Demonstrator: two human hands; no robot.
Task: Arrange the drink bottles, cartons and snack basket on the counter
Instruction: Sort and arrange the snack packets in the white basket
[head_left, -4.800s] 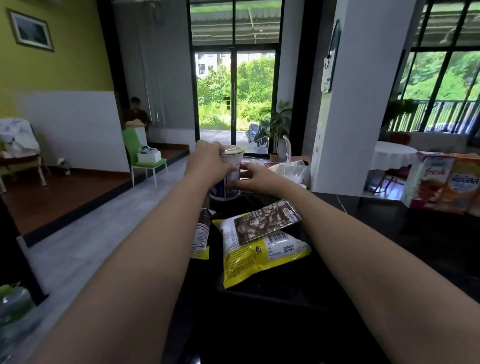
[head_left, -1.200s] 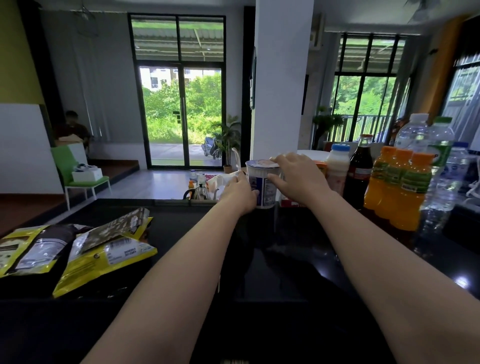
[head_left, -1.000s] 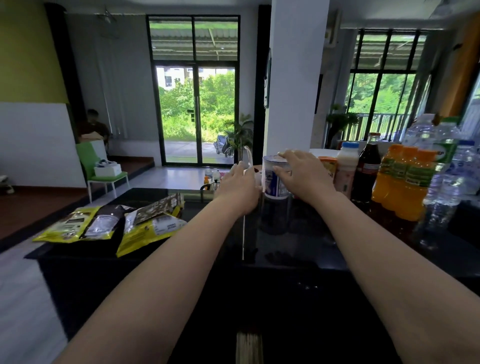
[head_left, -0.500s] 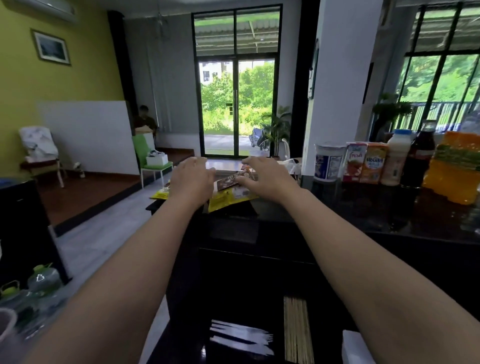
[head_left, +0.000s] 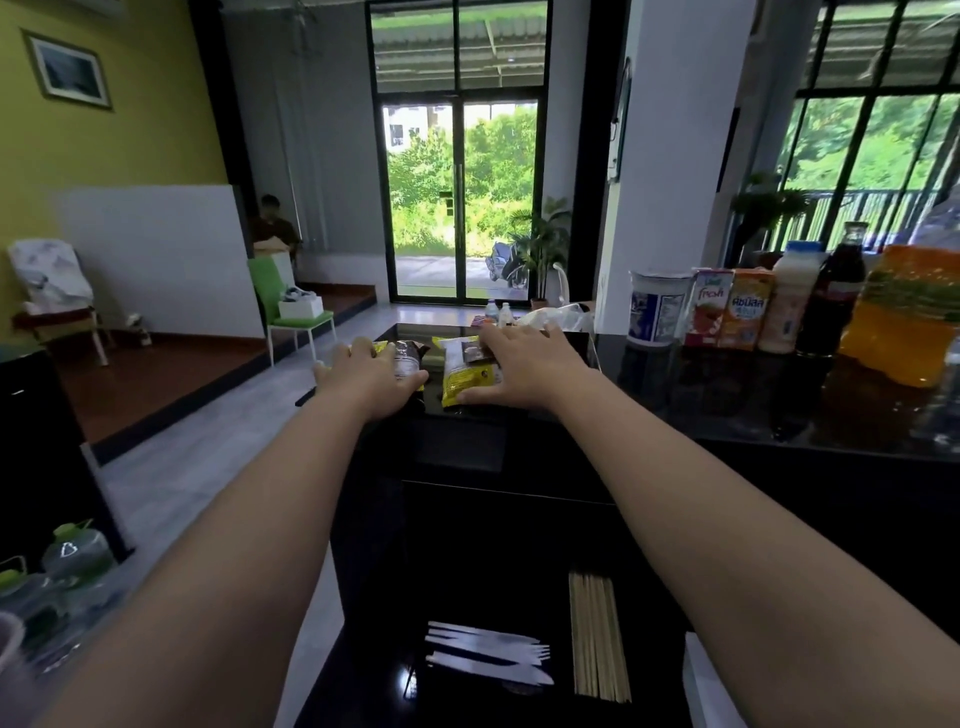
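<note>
Glossy black stone forms the worktop (head_left: 727, 410), and the head camera, the only view, looks along it from the near end. Two bare hands reach to its far end, where two yellow snack packets lie side by side. The left hand (head_left: 371, 382) lies palm-down with spread fingers on the yellow-and-dark foil snack packet (head_left: 408, 358); its grip is flat and open, pressing rather than clasping. The right hand (head_left: 524, 369) lies the same way over the yellow plastic snack packet with a dark label (head_left: 465, 371), thumb at the packet's near edge, its grip also open. The two packets are just beside each other, apart by a narrow dark gap.

To the right, well apart from both hands, one row of drinks stands upright along the worktop's far edge: one white-and-blue lidded tub (head_left: 657, 306), two small cartons, a red one (head_left: 707, 307) and an orange one (head_left: 745, 309), touching each other, one white plastic milk bottle with a blue cap (head_left: 789, 296), one dark cola bottle (head_left: 831, 291), and orange juice bottles (head_left: 909, 317) whose count I cannot tell at the picture's edge.

Nearer the camera lie white plastic cutlery (head_left: 488, 652) and a bundle of wooden skewers (head_left: 597, 634). Nothing lies between the hands and the packets.
</note>
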